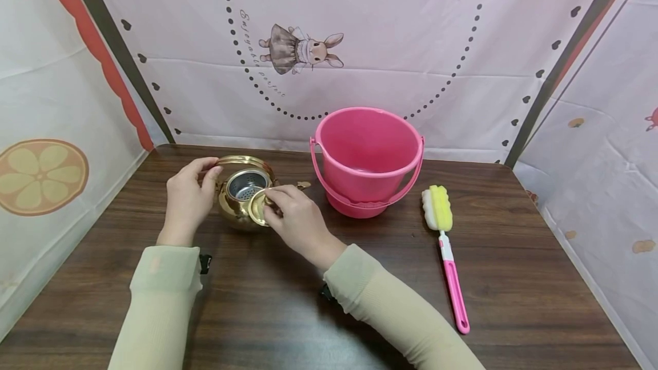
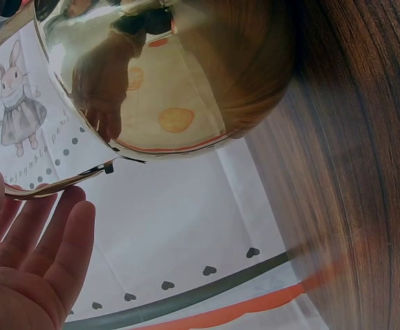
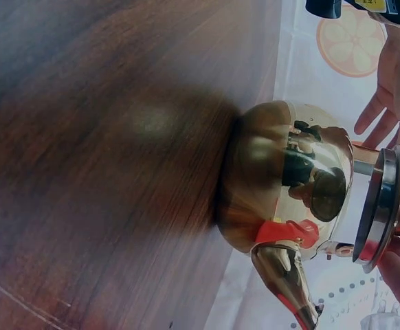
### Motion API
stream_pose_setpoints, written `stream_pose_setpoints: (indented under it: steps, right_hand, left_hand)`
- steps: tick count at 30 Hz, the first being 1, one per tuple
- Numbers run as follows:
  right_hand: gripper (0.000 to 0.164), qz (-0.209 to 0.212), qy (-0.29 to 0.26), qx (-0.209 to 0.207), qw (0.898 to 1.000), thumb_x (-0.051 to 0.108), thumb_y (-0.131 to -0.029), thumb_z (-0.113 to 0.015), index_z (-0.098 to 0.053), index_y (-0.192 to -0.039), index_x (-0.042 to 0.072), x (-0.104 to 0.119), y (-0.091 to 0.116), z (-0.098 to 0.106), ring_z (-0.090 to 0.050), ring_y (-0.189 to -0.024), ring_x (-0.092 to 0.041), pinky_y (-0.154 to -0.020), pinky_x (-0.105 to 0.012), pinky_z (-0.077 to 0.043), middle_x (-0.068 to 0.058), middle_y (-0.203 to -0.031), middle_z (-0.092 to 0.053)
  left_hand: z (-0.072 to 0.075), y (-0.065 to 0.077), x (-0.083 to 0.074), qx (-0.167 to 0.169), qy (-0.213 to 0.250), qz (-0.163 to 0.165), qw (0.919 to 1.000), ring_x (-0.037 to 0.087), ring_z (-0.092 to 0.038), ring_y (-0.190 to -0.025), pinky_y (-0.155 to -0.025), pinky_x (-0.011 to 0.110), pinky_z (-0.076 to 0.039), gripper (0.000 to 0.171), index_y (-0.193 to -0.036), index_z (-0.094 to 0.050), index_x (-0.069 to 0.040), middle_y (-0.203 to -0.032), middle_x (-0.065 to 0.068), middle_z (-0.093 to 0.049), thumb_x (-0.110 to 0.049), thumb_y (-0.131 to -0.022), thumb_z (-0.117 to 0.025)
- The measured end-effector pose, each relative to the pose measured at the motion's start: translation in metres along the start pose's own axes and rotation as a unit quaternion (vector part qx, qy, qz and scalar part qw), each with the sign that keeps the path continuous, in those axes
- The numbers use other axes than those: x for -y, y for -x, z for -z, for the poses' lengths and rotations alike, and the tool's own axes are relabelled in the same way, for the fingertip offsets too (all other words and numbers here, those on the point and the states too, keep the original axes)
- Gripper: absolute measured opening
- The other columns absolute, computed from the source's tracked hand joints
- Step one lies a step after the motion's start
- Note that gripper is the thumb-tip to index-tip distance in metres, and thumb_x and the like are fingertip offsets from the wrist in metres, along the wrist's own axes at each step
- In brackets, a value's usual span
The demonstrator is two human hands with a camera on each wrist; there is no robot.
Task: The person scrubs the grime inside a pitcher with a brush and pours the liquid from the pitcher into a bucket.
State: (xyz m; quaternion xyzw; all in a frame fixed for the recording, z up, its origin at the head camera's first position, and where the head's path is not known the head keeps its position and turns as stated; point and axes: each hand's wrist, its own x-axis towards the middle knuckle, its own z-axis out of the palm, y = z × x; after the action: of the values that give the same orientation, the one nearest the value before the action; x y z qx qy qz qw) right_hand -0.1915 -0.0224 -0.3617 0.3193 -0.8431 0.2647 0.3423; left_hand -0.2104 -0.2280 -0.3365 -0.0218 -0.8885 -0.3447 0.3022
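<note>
On table [image 1: 277, 313], shiny golden teapot [image 1: 233, 211]

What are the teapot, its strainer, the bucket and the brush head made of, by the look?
Teapot: polished gold-toned metal, maybe brass or plated steel; mirror-like reflections.
Strainer: silvery perforated metal, possibly stainless steel; grey sheen, small holes.
Bucket: probably plastic, smooth; uniform pink with soft highlights.
Brush head: likely foam sponge, matte; scalloped yellow and white edges.
</note>
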Motion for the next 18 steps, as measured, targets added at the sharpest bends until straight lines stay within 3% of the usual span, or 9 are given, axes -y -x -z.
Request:
stream_pose_setpoints:
  steps: [18]
  right_hand:
    - [0.022,-0.001,-0.003,0.012,1.000,0.017,-0.083,-0.070,-0.072,-0.104,0.011,-0.0059,0.0070,0.0051,-0.065,-0.094,-0.011,-0.079,-0.021,-0.054,-0.001,-0.101,-0.069]
  left_hand:
    - [-0.0001,0.0003,-0.0003,0.000,0.000,0.003,1.0000,0.035,-0.065,-0.095,-0.078,0.048,-0.050,0.027,-0.114,-0.064,-0.001,-0.107,0.021,-0.068,-0.018,-0.096,-0.055]
